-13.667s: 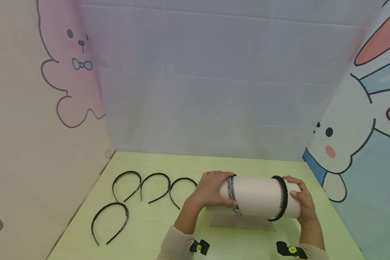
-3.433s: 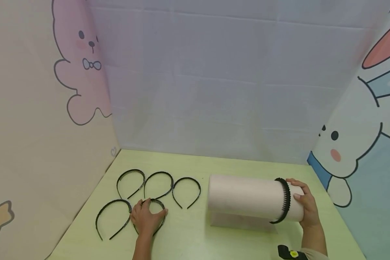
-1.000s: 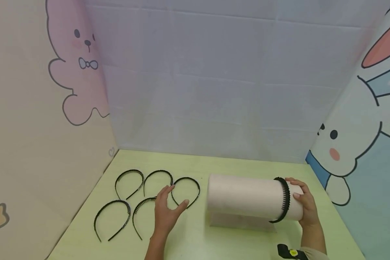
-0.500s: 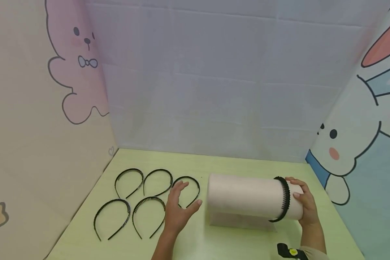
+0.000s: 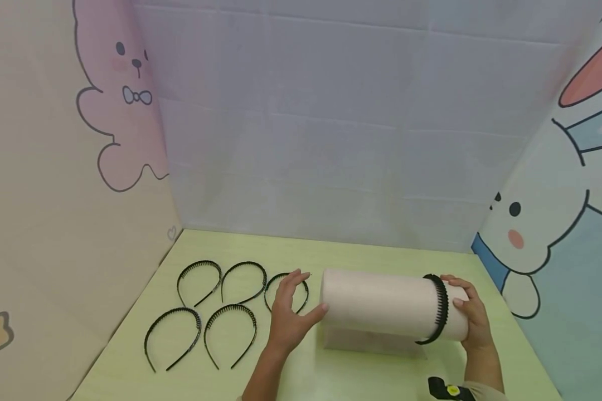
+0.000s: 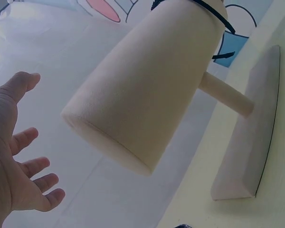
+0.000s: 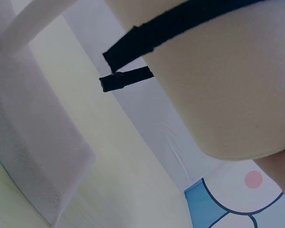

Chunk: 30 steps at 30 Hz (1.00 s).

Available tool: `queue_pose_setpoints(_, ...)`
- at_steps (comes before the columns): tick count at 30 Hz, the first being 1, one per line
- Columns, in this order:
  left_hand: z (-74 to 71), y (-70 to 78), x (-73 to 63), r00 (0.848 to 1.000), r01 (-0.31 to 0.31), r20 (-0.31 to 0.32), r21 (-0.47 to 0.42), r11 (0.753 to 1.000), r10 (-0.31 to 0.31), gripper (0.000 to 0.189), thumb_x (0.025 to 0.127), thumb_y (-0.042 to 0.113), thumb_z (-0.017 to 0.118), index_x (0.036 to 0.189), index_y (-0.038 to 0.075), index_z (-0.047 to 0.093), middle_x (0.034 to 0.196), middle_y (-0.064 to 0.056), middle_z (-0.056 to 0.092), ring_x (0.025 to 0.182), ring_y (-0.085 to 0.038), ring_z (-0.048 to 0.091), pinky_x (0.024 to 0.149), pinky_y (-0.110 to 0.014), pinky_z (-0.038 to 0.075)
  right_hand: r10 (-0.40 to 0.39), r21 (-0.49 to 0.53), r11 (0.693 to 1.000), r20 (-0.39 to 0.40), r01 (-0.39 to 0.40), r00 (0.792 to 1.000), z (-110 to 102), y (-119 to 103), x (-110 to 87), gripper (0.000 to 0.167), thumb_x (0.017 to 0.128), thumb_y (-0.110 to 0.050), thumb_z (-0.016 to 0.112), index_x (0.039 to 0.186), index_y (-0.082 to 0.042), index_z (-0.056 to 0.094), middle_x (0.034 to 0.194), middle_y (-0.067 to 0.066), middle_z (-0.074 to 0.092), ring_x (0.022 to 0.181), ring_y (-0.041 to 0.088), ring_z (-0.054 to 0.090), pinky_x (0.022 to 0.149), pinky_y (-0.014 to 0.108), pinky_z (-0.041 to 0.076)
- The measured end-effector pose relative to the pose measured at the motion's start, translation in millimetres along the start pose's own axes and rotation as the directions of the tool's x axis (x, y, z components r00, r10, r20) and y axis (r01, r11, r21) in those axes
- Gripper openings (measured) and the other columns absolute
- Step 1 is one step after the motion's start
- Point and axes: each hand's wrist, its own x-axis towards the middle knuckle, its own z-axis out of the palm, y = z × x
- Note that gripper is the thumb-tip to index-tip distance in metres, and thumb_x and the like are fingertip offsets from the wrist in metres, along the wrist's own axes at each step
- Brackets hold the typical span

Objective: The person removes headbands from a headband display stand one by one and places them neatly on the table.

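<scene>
A white padded headband stand (image 5: 376,303) lies sideways at the right, its roll raised on a short post (image 6: 226,94) above a pale base (image 5: 373,341). One black toothed headband (image 5: 440,309) sits around the roll near its right end. My right hand (image 5: 475,320) grips that end, thumb in front and fingers over the top. My left hand (image 5: 288,326) is in the air by the roll's left end, thumb and fingers spread and holding nothing; the left wrist view shows a gap between them. Behind this hand, a small headband (image 5: 307,292) on the table is partly hidden.
Several more headbands lie on the table (image 5: 351,384) to the left, in two rows; the front row has a toothed headband (image 5: 234,306) and a wider headband (image 5: 173,310). A pale cloth (image 5: 281,139) stands behind, with cartoon-printed walls at both sides.
Earlier my left hand was at a silvery headband on the roll's left end, then at a headband in the table's front row. It has since left that and moved right; my right hand has stayed.
</scene>
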Motion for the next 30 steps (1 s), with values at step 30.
queue_pose_setpoints(30, 49.4, -12.6, 22.7, 0.982, -0.155, 0.114, 0.018, 0.988, 0.152, 0.062, 0.071, 0.036, 0.079, 0.126, 0.021, 0.055, 0.138, 0.003, 0.04, 0.128, -0.02, 0.034, 0.095, -0.051, 0.034, -0.017, 0.013, 1.0, 0.033, 0.017, 0.999, -1, 0, 0.4, 0.048, 0.087, 0.01, 0.022, 0.118, -0.008, 0.054, 0.126, 0.005, 0.05, 0.112, 0.017, 0.046, 0.088, 0.027, 0.04)
